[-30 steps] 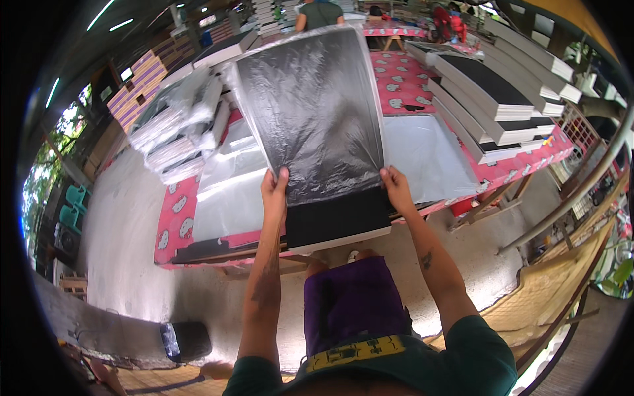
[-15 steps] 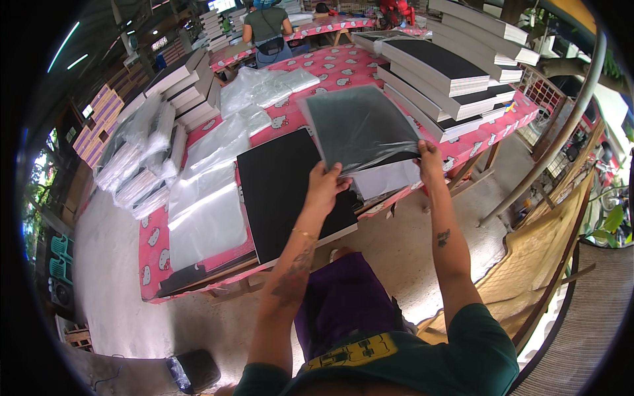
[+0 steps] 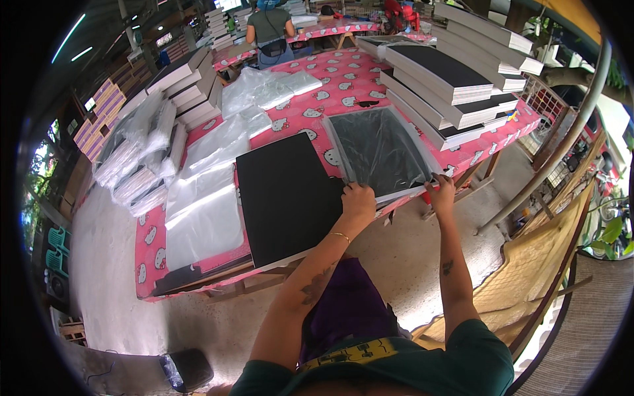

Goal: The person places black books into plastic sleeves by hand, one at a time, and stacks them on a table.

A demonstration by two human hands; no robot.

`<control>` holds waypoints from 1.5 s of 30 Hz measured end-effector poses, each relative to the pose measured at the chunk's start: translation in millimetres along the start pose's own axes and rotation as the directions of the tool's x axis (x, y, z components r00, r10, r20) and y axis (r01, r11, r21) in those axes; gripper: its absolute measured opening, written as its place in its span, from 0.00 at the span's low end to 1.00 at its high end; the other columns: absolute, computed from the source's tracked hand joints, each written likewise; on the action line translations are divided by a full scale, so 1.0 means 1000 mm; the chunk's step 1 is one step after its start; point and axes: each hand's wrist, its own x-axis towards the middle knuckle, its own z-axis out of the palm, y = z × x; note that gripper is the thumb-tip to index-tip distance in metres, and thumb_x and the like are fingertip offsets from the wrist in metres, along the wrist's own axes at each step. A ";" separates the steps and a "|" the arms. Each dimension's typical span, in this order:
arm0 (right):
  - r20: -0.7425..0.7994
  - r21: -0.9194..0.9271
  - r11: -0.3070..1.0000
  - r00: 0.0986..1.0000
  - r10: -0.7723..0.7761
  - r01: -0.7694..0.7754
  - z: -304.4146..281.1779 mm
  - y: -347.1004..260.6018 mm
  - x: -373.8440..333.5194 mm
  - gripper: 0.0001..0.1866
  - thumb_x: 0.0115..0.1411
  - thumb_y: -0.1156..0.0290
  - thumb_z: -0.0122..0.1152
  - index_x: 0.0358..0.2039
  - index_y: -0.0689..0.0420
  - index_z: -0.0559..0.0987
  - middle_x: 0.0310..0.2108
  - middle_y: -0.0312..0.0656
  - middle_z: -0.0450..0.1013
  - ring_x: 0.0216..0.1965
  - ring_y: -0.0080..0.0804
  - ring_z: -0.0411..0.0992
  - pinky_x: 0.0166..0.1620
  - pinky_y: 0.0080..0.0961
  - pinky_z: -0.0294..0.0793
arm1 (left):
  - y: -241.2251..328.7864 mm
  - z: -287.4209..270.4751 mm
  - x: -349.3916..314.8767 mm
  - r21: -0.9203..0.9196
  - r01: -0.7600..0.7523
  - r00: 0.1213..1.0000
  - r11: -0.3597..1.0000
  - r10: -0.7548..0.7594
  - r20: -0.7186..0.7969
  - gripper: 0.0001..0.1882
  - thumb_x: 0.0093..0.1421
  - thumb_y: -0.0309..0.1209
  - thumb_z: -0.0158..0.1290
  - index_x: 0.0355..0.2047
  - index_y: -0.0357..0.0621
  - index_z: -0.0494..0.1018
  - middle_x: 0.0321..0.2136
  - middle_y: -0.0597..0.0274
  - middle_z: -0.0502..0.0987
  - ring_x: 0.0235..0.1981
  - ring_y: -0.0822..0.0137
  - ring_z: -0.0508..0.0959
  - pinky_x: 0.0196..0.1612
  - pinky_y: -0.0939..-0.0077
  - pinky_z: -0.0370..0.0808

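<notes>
Plastic sleeve [image 3: 381,150] is gripped in each curled hand [image 3: 359,206] [image 3: 442,193].

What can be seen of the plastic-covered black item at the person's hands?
The plastic-covered black item is flat and roughly rectangular, its dark face showing through clear, shiny, wrinkled film with a paler margin. It lies flat over the pink patterned table cover, right of a bare black-topped block. The left hand grips its near left corner, the right hand its near right.
</notes>
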 end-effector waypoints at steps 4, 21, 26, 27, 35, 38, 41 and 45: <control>-0.139 0.010 0.998 0.989 -0.052 0.054 0.003 0.004 -0.015 0.28 0.46 0.64 0.71 0.48 0.59 0.76 0.46 0.54 0.68 0.48 0.47 0.68 0.51 0.36 0.68 | -0.001 0.013 -0.001 0.059 -0.095 0.995 0.994 0.096 -0.011 0.24 0.49 0.32 0.61 0.38 0.21 0.71 0.40 0.29 0.70 0.40 0.40 0.76 0.42 0.59 0.77; 0.858 0.048 0.583 0.332 0.392 -0.811 0.203 0.004 -0.209 0.25 0.62 0.53 0.50 0.50 0.62 0.71 0.42 0.43 0.71 0.45 0.32 0.69 0.49 0.29 0.67 | -0.224 -0.145 -0.169 -0.149 0.250 0.752 0.957 -0.288 -0.593 0.11 0.55 0.29 0.56 0.37 0.38 0.75 0.35 0.46 0.77 0.37 0.46 0.76 0.41 0.58 0.73; 0.887 -0.178 0.704 0.198 0.417 -0.687 0.225 -0.040 -0.221 0.25 0.62 0.51 0.49 0.46 0.62 0.74 0.40 0.43 0.73 0.43 0.32 0.70 0.47 0.31 0.68 | -0.314 -0.150 -0.217 0.004 0.422 0.865 0.906 -0.402 -0.299 0.06 0.53 0.28 0.57 0.32 0.42 0.76 0.32 0.47 0.77 0.35 0.50 0.77 0.37 0.59 0.74; 0.881 -0.208 0.719 0.192 0.433 -0.663 0.223 -0.040 -0.220 0.26 0.62 0.50 0.49 0.45 0.62 0.74 0.39 0.43 0.73 0.43 0.33 0.71 0.47 0.32 0.68 | -0.322 -0.145 -0.219 0.037 0.403 0.869 0.914 -0.370 -0.327 0.05 0.53 0.27 0.56 0.31 0.41 0.75 0.31 0.47 0.77 0.34 0.49 0.77 0.37 0.58 0.73; 0.987 0.102 0.995 0.128 -0.100 -0.010 0.163 -0.051 -0.195 0.27 0.62 0.48 0.49 0.38 0.63 0.79 0.36 0.48 0.76 0.44 0.35 0.74 0.47 0.32 0.70 | -0.294 -0.164 -0.209 -0.521 0.251 0.746 0.816 -0.506 -0.432 0.06 0.62 0.27 0.49 0.31 0.36 0.71 0.21 0.53 0.74 0.21 0.62 0.75 0.26 0.70 0.72; 0.825 0.468 0.752 -0.075 -0.560 -0.464 0.045 -0.206 -0.206 0.25 0.60 0.53 0.55 0.47 0.63 0.75 0.42 0.47 0.74 0.47 0.35 0.71 0.53 0.30 0.66 | -0.234 -0.176 -0.210 -0.713 0.173 0.714 0.680 -0.585 -0.385 0.08 0.63 0.29 0.48 0.34 0.35 0.71 0.23 0.56 0.75 0.24 0.67 0.75 0.27 0.74 0.71; 0.714 0.563 0.290 0.279 -0.642 -0.774 0.025 -0.285 -0.228 0.24 0.62 0.61 0.55 0.54 0.63 0.68 0.50 0.44 0.69 0.54 0.32 0.66 0.57 0.28 0.62 | -0.144 -0.171 -0.207 -0.617 -0.049 0.919 0.785 -0.207 -0.336 0.11 0.63 0.32 0.49 0.41 0.36 0.73 0.25 0.63 0.73 0.29 0.72 0.72 0.32 0.79 0.70; 0.811 0.503 0.028 0.460 -0.360 -0.864 0.042 -0.332 -0.217 0.20 0.64 0.71 0.53 0.55 0.62 0.66 0.53 0.42 0.67 0.55 0.28 0.64 0.58 0.23 0.62 | -0.091 -0.178 -0.223 -0.502 0.007 0.760 0.865 -0.331 -0.559 0.11 0.61 0.30 0.53 0.40 0.36 0.75 0.25 0.60 0.74 0.28 0.72 0.72 0.30 0.78 0.70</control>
